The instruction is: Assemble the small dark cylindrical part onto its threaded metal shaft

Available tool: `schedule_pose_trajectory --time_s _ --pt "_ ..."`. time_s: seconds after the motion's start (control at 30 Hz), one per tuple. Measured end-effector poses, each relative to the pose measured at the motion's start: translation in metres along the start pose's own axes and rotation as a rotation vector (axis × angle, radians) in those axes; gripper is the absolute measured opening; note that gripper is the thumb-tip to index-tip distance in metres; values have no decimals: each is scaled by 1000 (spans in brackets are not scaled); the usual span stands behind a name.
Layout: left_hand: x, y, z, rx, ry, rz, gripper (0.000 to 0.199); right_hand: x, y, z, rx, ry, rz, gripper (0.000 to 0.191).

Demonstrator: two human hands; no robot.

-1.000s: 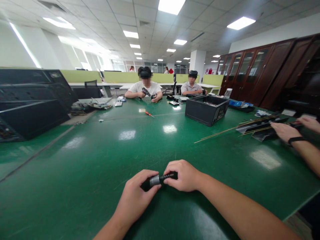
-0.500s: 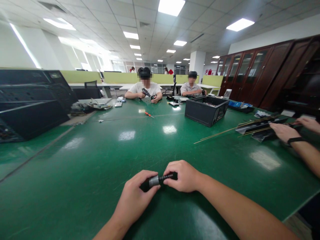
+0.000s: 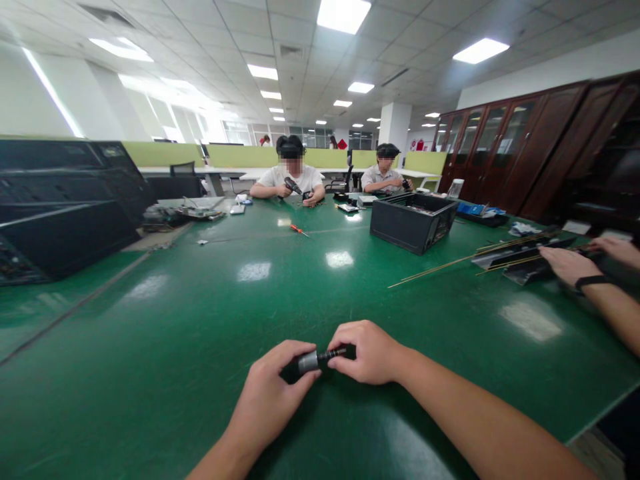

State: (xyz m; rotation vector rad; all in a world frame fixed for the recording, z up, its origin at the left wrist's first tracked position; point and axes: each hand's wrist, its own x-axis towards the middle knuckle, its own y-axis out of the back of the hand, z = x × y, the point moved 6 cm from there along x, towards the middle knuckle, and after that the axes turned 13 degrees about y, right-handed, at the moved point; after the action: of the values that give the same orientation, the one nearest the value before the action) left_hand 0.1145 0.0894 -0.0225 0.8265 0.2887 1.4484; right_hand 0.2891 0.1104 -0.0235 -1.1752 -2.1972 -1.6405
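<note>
A black-and-silver cylindrical piece (image 3: 309, 361) with a narrow, ringed dark stem lies across between my hands, low over the green tabletop. Its thick black end sits in my left hand (image 3: 270, 383), whose thumb and fingers curl around it beside the silver band. At the stem, my right hand (image 3: 369, 353) is closed, thumb and index finger pinching near the tip. Part of the black end is hidden by my left fingers, and the piece's exact kind does not show.
On the green table (image 3: 210, 320) lie an orange screwdriver (image 3: 299, 230), an open black computer case (image 3: 400, 230) and thin brass-coloured rods (image 3: 430, 270). A co-worker's hands (image 3: 570, 265) work at the right. Two people sit opposite, one holding a power drill (image 3: 293, 185). More cases (image 3: 65, 233) stand left.
My hands and the piece between them stay almost in place. Across the table, the person at the right has turned their head slightly.
</note>
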Motion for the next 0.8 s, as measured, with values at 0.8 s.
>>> schedule_pose_trajectory --time_s 0.8 --pt "1 3 -6 17 0 21 24 -1 3 4 -14 -28 -4 12"
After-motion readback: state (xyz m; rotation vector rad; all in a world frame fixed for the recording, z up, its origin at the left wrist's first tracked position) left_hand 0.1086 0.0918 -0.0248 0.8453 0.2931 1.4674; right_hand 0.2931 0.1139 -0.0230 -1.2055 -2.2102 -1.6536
